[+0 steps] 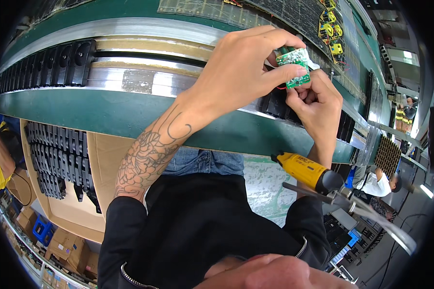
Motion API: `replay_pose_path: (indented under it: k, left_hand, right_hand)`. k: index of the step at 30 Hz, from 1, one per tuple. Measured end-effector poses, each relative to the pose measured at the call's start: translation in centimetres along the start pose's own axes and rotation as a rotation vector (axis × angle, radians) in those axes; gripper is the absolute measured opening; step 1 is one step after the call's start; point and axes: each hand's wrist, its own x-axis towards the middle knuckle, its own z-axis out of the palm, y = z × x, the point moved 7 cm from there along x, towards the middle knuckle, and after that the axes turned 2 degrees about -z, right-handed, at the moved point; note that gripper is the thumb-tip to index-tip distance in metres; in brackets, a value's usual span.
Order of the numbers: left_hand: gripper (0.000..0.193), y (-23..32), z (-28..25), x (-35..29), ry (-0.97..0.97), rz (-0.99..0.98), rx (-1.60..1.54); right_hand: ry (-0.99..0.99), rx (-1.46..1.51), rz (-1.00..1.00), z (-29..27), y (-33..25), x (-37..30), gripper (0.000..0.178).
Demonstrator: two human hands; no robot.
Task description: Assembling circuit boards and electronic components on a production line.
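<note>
A small green circuit board (pixel 294 67) with many solder points is tilted up above the metal rail. My left hand (pixel 248 60) pinches it, thumb across its face and fingers behind its upper edge. Just below and to the right, my right hand (pixel 320 98) is closed, its curled fingers against the board's lower edge; what they grip is hidden. A short red wire shows by the board's lower left corner. Under the hands, black plastic housings (pixel 276 105) sit in the rail, partly covered by my fingers.
More black housings (pixel 77 62) line the rail at left. Yellow components (pixel 327 30) lie on the far belt. A yellow power screwdriver (pixel 301 168) hangs near my right forearm. At lower left, a cardboard box (pixel 101 154) holds stacked black parts. Other people work at both sides.
</note>
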Motion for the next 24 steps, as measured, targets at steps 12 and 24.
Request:
replay_pose_path:
  k: [12, 24]
  left_hand:
    - [0.030, 0.0, 0.1, -0.2, -0.030, -0.003, 0.042]
    - [0.031, 0.3, -0.1, -0.2, 0.023, 0.086, 0.105]
  right_hand:
    - [-0.106, 0.006, 0.053, 0.3, 0.0, 0.0, 0.013]
    - [-0.117, 0.647, -0.240, -5.6, -3.5, -2.2, 0.028]
